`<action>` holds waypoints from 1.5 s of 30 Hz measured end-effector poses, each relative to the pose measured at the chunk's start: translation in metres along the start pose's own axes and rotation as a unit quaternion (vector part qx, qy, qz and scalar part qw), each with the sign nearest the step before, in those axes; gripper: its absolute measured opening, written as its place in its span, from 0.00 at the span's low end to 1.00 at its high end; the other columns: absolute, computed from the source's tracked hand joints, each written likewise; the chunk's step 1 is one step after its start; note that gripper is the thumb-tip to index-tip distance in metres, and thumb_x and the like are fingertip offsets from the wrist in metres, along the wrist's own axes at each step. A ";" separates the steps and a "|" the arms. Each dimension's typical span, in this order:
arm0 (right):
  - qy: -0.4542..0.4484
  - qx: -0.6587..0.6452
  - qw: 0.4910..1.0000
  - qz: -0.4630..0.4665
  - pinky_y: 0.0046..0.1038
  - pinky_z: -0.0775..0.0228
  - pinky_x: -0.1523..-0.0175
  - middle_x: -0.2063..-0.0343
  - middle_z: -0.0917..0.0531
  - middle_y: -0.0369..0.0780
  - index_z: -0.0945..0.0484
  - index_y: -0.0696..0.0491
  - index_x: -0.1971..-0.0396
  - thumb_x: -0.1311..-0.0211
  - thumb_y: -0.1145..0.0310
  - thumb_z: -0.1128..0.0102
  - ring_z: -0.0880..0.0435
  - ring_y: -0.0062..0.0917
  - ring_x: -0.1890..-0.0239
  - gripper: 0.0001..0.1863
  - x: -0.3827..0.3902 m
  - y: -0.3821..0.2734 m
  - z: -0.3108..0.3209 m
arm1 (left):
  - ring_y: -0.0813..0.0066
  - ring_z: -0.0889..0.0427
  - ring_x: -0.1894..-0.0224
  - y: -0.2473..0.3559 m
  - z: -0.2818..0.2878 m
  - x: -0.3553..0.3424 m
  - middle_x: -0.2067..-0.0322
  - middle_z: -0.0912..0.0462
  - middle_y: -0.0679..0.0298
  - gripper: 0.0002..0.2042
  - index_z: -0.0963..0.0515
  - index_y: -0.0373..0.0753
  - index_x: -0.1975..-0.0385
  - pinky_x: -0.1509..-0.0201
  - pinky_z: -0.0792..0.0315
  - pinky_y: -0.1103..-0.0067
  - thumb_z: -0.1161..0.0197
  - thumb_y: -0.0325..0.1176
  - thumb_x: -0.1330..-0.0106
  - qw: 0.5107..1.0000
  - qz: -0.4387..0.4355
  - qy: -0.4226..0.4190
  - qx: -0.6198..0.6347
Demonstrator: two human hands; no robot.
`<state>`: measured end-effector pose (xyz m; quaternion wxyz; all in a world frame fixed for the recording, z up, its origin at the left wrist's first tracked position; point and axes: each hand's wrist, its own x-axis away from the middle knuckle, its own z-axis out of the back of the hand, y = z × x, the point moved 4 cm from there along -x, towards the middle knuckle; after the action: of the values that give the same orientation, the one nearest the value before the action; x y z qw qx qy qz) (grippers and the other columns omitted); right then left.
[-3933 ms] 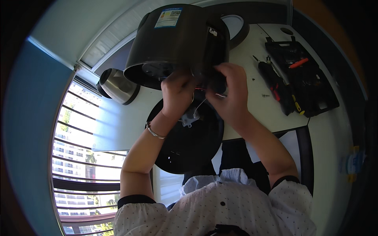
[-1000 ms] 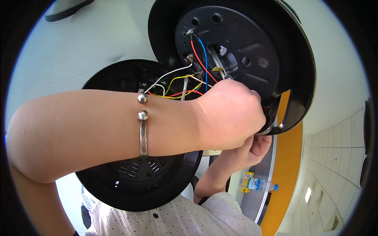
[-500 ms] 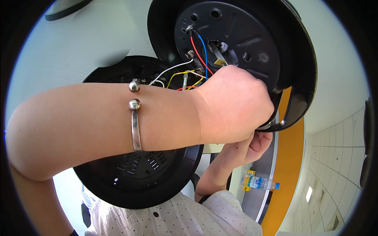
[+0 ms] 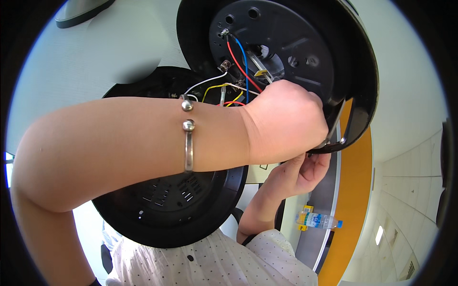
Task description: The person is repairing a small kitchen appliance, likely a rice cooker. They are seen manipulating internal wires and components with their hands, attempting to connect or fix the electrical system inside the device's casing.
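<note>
My left arm crosses the view with an open silver bangle on its wrist, and my left hand (image 4: pixel 288 121) is closed in a fist over the lower part of a round black appliance housing (image 4: pixel 355 71). Its fingertips, and whatever they hold, are hidden. My right hand (image 4: pixel 307 174) reaches up from below to the housing's lower rim, thumb and fingers curled together; what they pinch cannot be seen. Red and blue wires (image 4: pixel 246 64) run from the metal inner plate (image 4: pixel 296 38) behind my left hand. A thin strip with a yellow tag (image 4: pixel 260 73) crosses the plate's central hole.
Nearer me lies a black round vented base (image 4: pixel 167 219), joined by white and yellow wires (image 4: pixel 212 88). A water bottle (image 4: pixel 319 220) with a blue cap lies at the right beside a small yellow item (image 4: pixel 304 209). A grey-white object (image 4: pixel 83 9) is at far left.
The housing has shifted slightly up and left. My left forearm and its bangle sit farther right, with the fist a little higher. My right hand's fingers have spread slightly.
</note>
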<state>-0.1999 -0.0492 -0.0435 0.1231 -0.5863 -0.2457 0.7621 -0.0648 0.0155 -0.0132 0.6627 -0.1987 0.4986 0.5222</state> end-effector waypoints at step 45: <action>0.041 0.013 0.999 -0.003 0.34 0.31 0.60 0.55 0.28 0.46 0.33 0.60 0.48 0.67 0.78 0.29 0.28 0.40 0.57 0.38 -0.006 0.006 0.012 | 0.71 0.24 0.71 0.029 -0.018 -0.012 0.71 0.22 0.57 0.07 0.20 0.29 0.77 0.68 0.31 0.80 0.36 0.28 0.45 0.962 0.220 0.027 0.161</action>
<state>-0.2091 -0.0600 -0.0399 0.1425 -0.6147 -0.2321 0.7402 -0.0982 0.0063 -0.0034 0.5411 0.0109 0.6254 0.5621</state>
